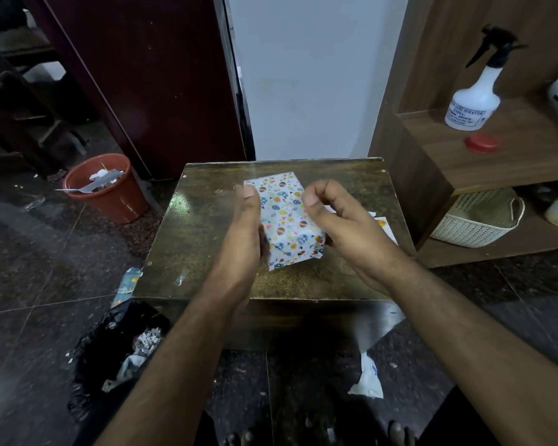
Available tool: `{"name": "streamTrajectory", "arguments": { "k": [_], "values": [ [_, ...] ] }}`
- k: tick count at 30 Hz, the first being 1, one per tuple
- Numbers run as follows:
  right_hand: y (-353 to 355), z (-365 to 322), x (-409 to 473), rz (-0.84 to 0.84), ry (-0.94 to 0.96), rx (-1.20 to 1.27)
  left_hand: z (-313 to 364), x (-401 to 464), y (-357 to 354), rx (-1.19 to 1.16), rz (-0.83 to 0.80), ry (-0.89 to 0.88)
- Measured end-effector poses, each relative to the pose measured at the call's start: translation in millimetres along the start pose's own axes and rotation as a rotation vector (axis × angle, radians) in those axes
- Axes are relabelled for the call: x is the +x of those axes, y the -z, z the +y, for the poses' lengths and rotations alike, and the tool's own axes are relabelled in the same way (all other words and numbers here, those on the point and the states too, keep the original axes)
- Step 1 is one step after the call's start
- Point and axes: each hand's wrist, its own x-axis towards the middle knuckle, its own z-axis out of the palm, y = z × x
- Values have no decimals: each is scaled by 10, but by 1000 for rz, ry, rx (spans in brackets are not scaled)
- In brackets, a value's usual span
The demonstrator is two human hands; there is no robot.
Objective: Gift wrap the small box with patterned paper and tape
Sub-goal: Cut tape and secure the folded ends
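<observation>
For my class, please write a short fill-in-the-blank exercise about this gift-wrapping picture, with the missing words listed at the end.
1. The box is covered in patterned ____.
2. The left hand rests with straight fingers against the box's ____ side.
3. The orange bucket stands on the ____, left of the table.
4. The spray bottle on the shelf has a ____ trigger head.

Missing words: paper; left; floor; black
</observation>
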Motion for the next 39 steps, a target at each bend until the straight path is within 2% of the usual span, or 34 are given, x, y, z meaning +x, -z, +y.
{"name": "streamTrajectory", "arguments": {
  "k": [4, 9, 12, 19, 34, 39],
  "values": [
    [36, 41, 21, 25, 30, -2, -42, 16, 50, 59, 32, -5],
    [63, 124, 67, 50, 100, -21, -47, 16, 92, 211, -17, -107],
    [80, 161, 124, 96, 190, -146, -59, 31, 114, 285, -2, -137],
    [-48, 222, 90, 36, 242, -504, -88, 91, 214, 382, 89, -125],
    [100, 213, 56, 40, 217, -667, -39, 14, 97, 332, 77, -232],
    [186, 229, 2, 46, 221, -715, -64, 13, 107, 423, 169, -265]
  ]
}}
